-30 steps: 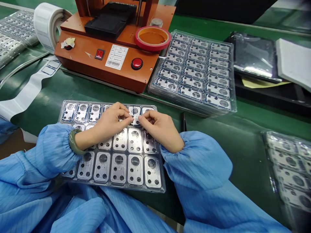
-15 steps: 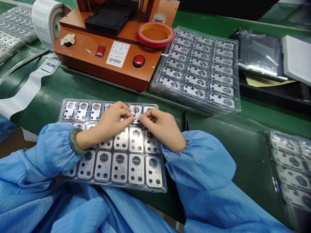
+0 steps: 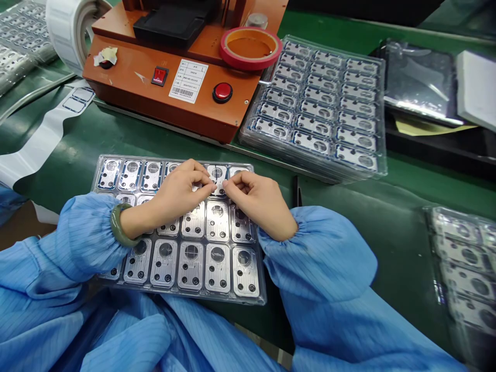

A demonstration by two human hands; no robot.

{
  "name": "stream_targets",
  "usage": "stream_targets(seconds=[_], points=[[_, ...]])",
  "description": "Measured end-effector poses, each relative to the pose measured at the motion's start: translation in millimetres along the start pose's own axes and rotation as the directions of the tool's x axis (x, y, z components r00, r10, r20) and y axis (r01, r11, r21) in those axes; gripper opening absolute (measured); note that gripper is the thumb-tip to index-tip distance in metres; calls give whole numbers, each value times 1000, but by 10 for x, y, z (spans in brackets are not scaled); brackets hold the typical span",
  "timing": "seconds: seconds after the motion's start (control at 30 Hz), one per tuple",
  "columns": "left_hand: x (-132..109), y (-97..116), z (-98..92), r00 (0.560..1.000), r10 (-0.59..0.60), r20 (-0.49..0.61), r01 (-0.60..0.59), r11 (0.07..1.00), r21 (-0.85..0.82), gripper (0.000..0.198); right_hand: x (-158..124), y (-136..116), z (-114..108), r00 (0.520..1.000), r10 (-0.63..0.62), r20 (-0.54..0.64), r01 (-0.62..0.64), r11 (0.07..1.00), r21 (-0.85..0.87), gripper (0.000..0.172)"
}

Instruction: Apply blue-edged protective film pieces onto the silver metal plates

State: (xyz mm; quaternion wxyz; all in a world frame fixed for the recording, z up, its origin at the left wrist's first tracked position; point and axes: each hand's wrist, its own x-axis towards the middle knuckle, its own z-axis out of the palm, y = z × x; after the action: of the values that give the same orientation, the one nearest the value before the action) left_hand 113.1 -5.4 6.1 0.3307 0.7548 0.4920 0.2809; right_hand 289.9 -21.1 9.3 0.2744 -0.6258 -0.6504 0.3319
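A clear plastic tray point(image 3: 253, 305) in front of me holds rows of silver metal plates, each with a round window and small dark-ringed holes. Several plates in the far row have blue edging. Over that row, my left hand point(image 3: 182, 188) pinches thumb and fingers together at the left side of one plate point(image 3: 217, 174). My right hand point(image 3: 258, 199) pinches at the same plate's right side, its fingertips close to the left ones. Whatever lies between the fingertips is too small to make out. The hands hide parts of the plates beneath them.
Beyond the tray stands an orange machine point(image 3: 132, 88) with a red button point(image 3: 222, 92) and a tape roll point(image 3: 251, 47) on it. Stacked trays point(image 3: 310, 170) sit to its right. A label roll point(image 3: 70, 31) is at left; another tray point(image 3: 465, 258) lies at right.
The view has shifted slightly. Both hands stay at the same plate in nearly the same pinching pose, and the tray has not visibly moved on the table.
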Motion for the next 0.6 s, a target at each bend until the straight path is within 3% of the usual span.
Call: stream_targets(seconds=[0.3, 0.6], points=[[7, -13, -2, 1000, 12, 16, -12, 999, 30, 8, -2, -1, 13, 1000, 6, -7, -6, 1000, 0, 22], [3, -28, -15, 998, 34, 46, -40, 990, 137, 5, -14, 0, -15, 998, -68, 14, 68, 997, -41, 22]])
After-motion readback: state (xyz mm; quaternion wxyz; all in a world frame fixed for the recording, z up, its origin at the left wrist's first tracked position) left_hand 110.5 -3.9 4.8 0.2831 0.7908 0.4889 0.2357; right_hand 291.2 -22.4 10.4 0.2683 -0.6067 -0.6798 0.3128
